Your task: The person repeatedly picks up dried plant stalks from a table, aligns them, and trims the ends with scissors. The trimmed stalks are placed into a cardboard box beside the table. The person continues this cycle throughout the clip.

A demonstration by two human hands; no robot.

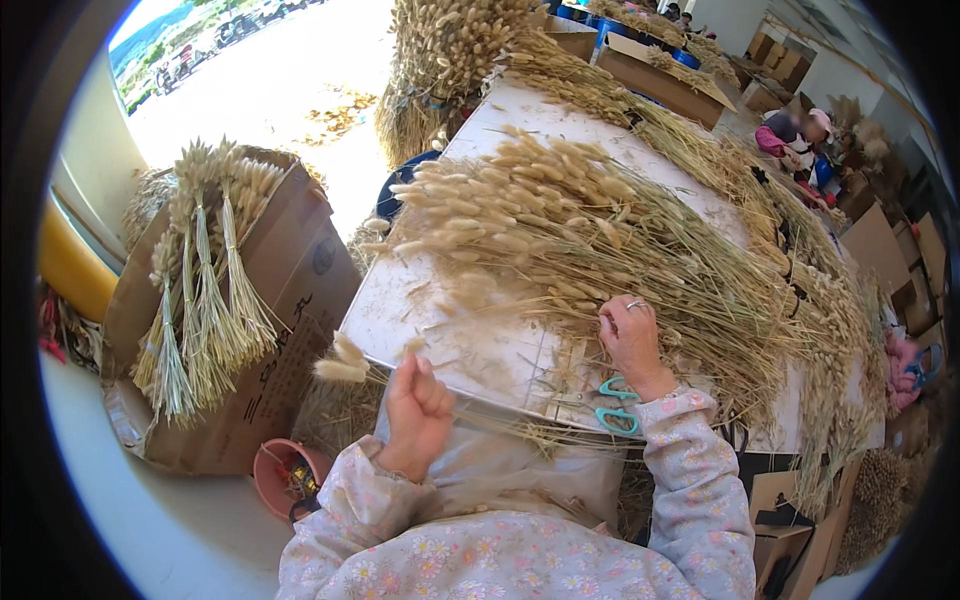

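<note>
Two kinds of marking I see: dark handwritten strokes [283, 350] and a round printed emblem [323, 255], both on the brown cardboard box [225, 428] at left. Pale green-and-straw bundles of fluffy grass [205, 300] droop over its side, a round pink bucket [268, 487] just below. Now the white tabletop [412, 312]: a broad heap of tan, fluffy-headed grass [580, 230] sprawls across it, stems crowding my right hand [630, 335]. Those fingers bend inward at the stems; any grip, I can't tell. Turquoise-handled scissors [617, 421] lie right by that wrist. Left hand [418, 410]: fingers curled in, loose cream tufts [345, 360] just beside; whether they're pinched, I can't tell.
</note>
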